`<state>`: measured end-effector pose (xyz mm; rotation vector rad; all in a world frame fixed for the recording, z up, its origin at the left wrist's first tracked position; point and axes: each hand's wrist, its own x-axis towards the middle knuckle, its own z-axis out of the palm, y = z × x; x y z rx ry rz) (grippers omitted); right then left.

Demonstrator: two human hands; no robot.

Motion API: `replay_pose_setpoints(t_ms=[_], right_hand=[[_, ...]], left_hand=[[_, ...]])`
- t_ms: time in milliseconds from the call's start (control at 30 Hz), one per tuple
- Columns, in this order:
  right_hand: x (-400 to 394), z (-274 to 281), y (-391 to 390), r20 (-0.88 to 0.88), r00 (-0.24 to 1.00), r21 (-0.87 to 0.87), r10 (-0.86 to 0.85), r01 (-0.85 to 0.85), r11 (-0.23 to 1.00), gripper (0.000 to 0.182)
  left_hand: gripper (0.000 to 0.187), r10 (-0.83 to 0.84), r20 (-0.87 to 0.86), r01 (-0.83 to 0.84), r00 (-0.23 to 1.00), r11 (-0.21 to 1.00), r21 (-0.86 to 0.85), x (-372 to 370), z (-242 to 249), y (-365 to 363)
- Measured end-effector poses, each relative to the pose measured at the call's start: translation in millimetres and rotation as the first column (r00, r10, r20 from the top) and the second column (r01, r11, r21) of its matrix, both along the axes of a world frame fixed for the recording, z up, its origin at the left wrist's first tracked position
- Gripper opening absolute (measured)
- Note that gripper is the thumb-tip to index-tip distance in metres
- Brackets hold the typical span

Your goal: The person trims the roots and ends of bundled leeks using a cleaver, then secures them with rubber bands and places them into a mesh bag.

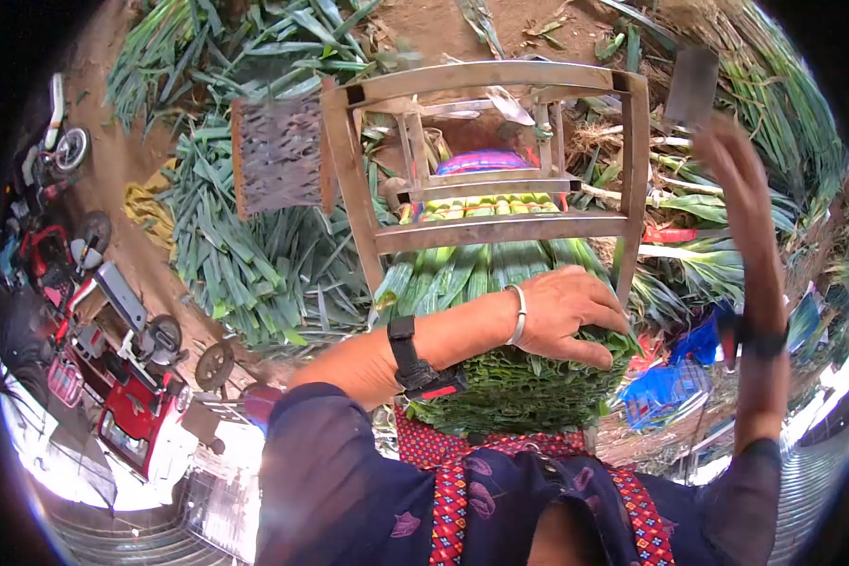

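A thick bundle of leeks lies in a brown frame, its dense leaf ends turned towards me. My left hand lies over the top of the bundle near its right side, thumb and fingers apart. At the upper right, my right hand is raised and closed round a cleaver; its handle is hidden in my fist. The cleaver blade is grey, broad and blurred, well away from the bundle. Pale green leek stalks show through the frame beyond its front bar.
Loose leek leaves are heaped on the left, beside a woven panel. More leeks lie at the right. A blue basket stands near my right arm. Parked red vehicles are at far left.
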<state>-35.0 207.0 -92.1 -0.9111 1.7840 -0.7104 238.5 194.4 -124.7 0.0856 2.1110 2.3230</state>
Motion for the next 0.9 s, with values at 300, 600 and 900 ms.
replay_pose_setpoints(t_ms=[300,600,900], right_hand=[[135,-90,-144,-0.455,0.587,0.148,0.669,-0.691,0.707,0.040],[133,-17,-179,-0.447,0.470,0.247,0.761,-0.753,0.610,0.027],[84,-26,-265,-0.653,0.403,0.223,0.641,-0.707,0.671,0.037]], left_hand=[[0.044,0.049,0.025,-0.049,0.998,0.999,-0.002,28,2,8],[0.046,-0.015,0.086,0.013,0.996,1.000,0.024,23,7,-6],[0.047,0.017,0.088,-0.018,0.996,1.000,0.008,22,4,0]])
